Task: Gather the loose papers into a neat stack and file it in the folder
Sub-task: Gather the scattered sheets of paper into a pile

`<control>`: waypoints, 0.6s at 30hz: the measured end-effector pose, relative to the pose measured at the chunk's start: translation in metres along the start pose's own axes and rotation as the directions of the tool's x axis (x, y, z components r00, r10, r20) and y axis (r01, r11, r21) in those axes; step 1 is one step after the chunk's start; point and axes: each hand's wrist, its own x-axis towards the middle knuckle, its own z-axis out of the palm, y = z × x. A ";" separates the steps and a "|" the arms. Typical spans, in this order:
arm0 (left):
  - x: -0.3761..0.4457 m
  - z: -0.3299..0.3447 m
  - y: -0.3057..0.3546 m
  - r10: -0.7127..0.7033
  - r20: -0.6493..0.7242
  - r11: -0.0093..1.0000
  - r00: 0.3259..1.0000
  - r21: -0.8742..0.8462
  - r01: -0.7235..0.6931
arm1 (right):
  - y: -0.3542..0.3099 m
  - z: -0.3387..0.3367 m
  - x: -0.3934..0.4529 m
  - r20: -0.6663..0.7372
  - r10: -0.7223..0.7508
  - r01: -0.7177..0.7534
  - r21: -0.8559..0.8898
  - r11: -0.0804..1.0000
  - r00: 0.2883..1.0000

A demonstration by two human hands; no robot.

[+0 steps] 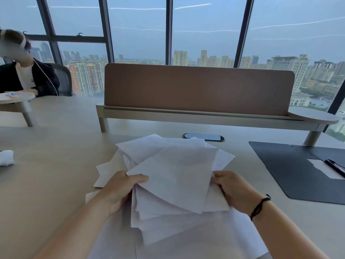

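Two hands on a messy pile of white papers (pixel 168 176), centre of the table (pixel 56 156), close to the person's edge. Sheets fanned out at diff angles, corners sticking out all round, not squared up at all. More sheets lie flat underneath, nearer the person.

Left hand (pixel 121 189) at the left side of the pile: grip pinching the sheets, thumb on top of the uppermost sheet's corner, fingers tucked under w/ several sheets between. Right hand (pixel 233 191) at the right side: grip also pinching, fingertips curled over the edge of the sheets, rest of the fingers hidden beneath. Black cord bracelet (pixel 260 206) on the right wrist.

Folder (pixel 291 171), dark, lies open and flat on the table to the right of the pile, apart from it. Inside it, a white sheet (pixel 324 169) w/ a black pen (pixel 336 167) lying across it.

Behind the pile: oval cable port (pixel 203 137) set in the table top, partly covered by a paper corner. Further back, a brown divider panel (pixel 197 88) on a raised shelf w/ legs. White crumpled thing (pixel 6 157) at far left of the table, can't tell what it is. Another person in a dark jacket (pixel 28 79) sits at back left. Big windows (pixel 205 30) behind, city high-rises outside.
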 end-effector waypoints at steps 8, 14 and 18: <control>-0.012 0.000 0.003 0.044 0.211 0.974 0.977 0.209 -0.089 | 0.002 0.017 0.006 0.019 -0.048 0.045 0.128 0.991 0.999; -0.003 -0.001 0.002 0.045 -0.043 0.989 0.998 0.143 -0.038 | 0.008 0.014 0.010 -0.107 -0.329 0.256 -0.425 0.868 0.938; -0.005 -0.001 0.000 0.082 -0.058 0.973 0.995 0.221 -0.068 | 0.005 0.017 0.017 -0.143 -0.370 0.270 -0.456 0.848 0.918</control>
